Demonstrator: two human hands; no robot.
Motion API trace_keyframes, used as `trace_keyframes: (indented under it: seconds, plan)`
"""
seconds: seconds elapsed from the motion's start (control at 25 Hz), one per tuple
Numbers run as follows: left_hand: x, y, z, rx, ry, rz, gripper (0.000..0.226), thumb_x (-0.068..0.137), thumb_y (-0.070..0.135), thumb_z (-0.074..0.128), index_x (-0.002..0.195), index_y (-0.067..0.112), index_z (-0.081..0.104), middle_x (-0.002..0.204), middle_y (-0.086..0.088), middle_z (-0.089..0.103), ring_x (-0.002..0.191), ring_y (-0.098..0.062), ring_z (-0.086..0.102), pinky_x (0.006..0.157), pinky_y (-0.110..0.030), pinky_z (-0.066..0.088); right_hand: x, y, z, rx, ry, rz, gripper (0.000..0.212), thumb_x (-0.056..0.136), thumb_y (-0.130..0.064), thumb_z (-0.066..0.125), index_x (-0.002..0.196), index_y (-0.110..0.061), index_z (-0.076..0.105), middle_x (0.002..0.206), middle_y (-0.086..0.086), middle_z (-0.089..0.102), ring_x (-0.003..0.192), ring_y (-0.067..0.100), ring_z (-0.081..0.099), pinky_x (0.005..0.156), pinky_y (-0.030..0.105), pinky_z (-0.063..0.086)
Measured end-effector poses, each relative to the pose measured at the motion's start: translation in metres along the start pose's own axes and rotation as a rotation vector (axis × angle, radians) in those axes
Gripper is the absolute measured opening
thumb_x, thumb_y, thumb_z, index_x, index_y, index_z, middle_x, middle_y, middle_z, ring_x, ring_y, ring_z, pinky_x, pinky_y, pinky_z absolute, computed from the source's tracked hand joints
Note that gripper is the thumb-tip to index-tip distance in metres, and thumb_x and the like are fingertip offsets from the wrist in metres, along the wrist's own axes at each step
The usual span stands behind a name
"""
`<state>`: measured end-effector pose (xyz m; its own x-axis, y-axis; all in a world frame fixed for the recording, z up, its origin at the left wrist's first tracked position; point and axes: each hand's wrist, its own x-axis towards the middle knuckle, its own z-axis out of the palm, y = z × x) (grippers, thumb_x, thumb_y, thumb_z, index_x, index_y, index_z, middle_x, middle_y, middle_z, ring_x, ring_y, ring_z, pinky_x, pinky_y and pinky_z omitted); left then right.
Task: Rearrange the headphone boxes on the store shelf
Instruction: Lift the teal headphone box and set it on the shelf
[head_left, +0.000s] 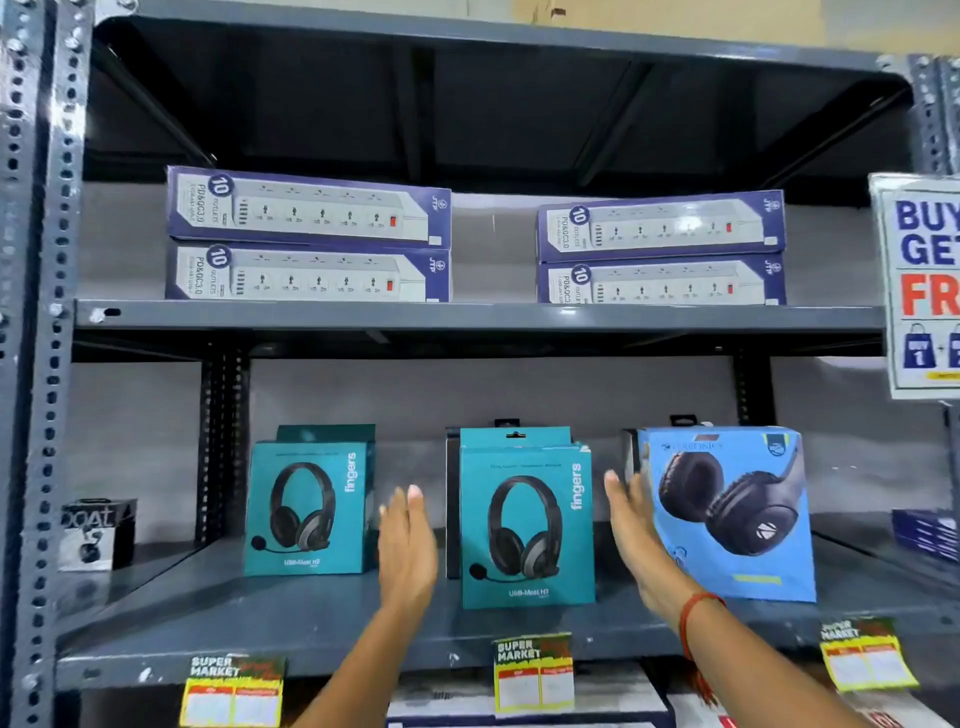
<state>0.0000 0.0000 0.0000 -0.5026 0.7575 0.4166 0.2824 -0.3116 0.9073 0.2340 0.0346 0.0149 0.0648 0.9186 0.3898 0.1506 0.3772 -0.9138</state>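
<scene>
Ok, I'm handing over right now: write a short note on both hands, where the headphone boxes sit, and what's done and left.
Left hand: open, empty, left of the middle teal cardboard headphone box, not touching.
Right hand: open, between that box and the light blue cardboard headphone box; contact with the blue box unclear.
Left teal cardboard headphone box stands apart, another box behind it. All three stand upright on the grey metal lower shelf.
Done: nothing evident. Left: probably take the middle box with both hands and reposition it.
</scene>
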Motion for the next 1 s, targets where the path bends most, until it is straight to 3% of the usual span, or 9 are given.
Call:
trace_keyframes:
  seconds: [0.12, 0.24, 0.36, 0.44, 0.56, 0.72, 0.84, 0.92, 1.0]
  plan:
    - [0.011, -0.014, 0.017, -0.145, -0.155, -0.254, 0.073, 0.1, 0.065, 0.019, 0.157, 0.02, 0.026, 0.166, -0.01, 0.023, 0.151, -0.032, 0.022, 0.12, -0.051, 0.016, 0.013, 0.021, 0.005, 0.054, -0.154, 0.163, 0.073, 0.092, -0.072, 0.027, 0.156, -0.038, 0.016, 0.162, -0.012, 0.019, 0.148, 0.014, 0.016, 0.117, 0.044, 0.014]
    - [0.015, -0.019, 0.027, -0.186, -0.312, -0.263, 0.074, 0.099, 0.065, 0.013, 0.154, 0.021, 0.034, 0.163, -0.011, 0.031, 0.149, -0.031, 0.026, 0.12, -0.051, 0.015, 0.013, 0.026, 0.008, 0.123, -0.247, 0.186, 0.043, 0.086, -0.077, 0.027, 0.123, -0.06, 0.041, 0.135, -0.015, 0.04, 0.132, 0.009, 0.032, 0.114, 0.041, 0.018]
    - [0.012, -0.017, 0.03, -0.242, -0.412, -0.239, 0.076, 0.097, 0.067, 0.008, 0.153, 0.024, 0.038, 0.155, -0.008, 0.045, 0.144, -0.03, 0.037, 0.121, -0.049, 0.021, 0.01, 0.022, 0.01, 0.138, -0.265, 0.169, 0.029, 0.084, -0.078, 0.026, 0.101, -0.062, 0.043, 0.142, -0.009, 0.043, 0.137, 0.016, 0.036, 0.115, 0.042, 0.022]
    - [0.013, -0.011, 0.026, -0.243, -0.403, -0.218, 0.077, 0.093, 0.071, 0.006, 0.142, 0.031, 0.05, 0.125, 0.004, 0.068, 0.126, -0.021, 0.055, 0.112, -0.042, 0.036, 0.008, 0.015, 0.008, 0.107, -0.241, 0.14, 0.03, 0.084, -0.079, 0.028, 0.098, -0.061, 0.046, 0.143, -0.005, 0.046, 0.132, 0.019, 0.042, 0.109, 0.038, 0.029]
    - [0.014, 0.02, 0.009, -0.253, -0.385, -0.18, 0.078, 0.08, 0.08, 0.005, 0.097, 0.037, 0.067, 0.071, 0.021, 0.078, 0.083, -0.003, 0.068, 0.076, -0.023, 0.052, 0.003, -0.015, -0.002, 0.066, -0.196, 0.083, 0.042, 0.08, -0.083, 0.03, 0.098, -0.052, 0.054, 0.139, -0.002, 0.054, 0.123, 0.02, 0.05, 0.101, 0.037, 0.037]
    - [0.02, 0.065, -0.017, -0.235, -0.354, -0.135, 0.097, 0.063, 0.09, 0.011, 0.087, 0.022, 0.076, 0.08, 0.002, 0.08, 0.097, -0.022, 0.068, 0.095, -0.04, 0.05, -0.002, -0.066, -0.017, 0.034, -0.135, 0.064, 0.069, 0.077, -0.087, 0.03, 0.098, -0.034, 0.068, 0.116, 0.0, 0.067, 0.101, 0.018, 0.065, 0.074, 0.031, 0.053]
    - [0.016, 0.079, -0.033, -0.201, -0.353, -0.149, 0.106, 0.067, 0.093, 0.01, 0.089, 0.011, 0.073, 0.086, -0.005, 0.08, 0.091, -0.024, 0.071, 0.086, -0.039, 0.055, -0.017, -0.085, -0.016, 0.018, -0.114, 0.035, 0.062, 0.078, -0.087, 0.03, 0.083, -0.035, 0.064, 0.087, -0.012, 0.065, 0.079, 0.007, 0.068, 0.051, 0.02, 0.052]
    - [0.015, 0.076, -0.039, -0.196, -0.331, -0.145, 0.105, 0.075, 0.09, 0.009, 0.089, 0.011, 0.076, 0.078, -0.003, 0.08, 0.088, -0.024, 0.071, 0.088, -0.041, 0.054, -0.022, -0.086, -0.013, 0.009, -0.127, 0.031, 0.064, 0.081, -0.084, 0.031, 0.085, -0.031, 0.066, 0.08, -0.012, 0.07, 0.081, 0.01, 0.07, 0.062, 0.026, 0.055]
    - [0.013, 0.069, -0.044, -0.199, -0.307, -0.136, 0.101, 0.077, 0.089, 0.01, 0.086, 0.014, 0.077, 0.068, 0.002, 0.079, 0.083, -0.021, 0.069, 0.091, -0.042, 0.05, -0.023, -0.082, -0.006, 0.016, -0.171, 0.043, 0.074, 0.082, -0.082, 0.032, 0.107, -0.023, 0.069, 0.099, -0.001, 0.076, 0.099, 0.019, 0.069, 0.082, 0.037, 0.056]
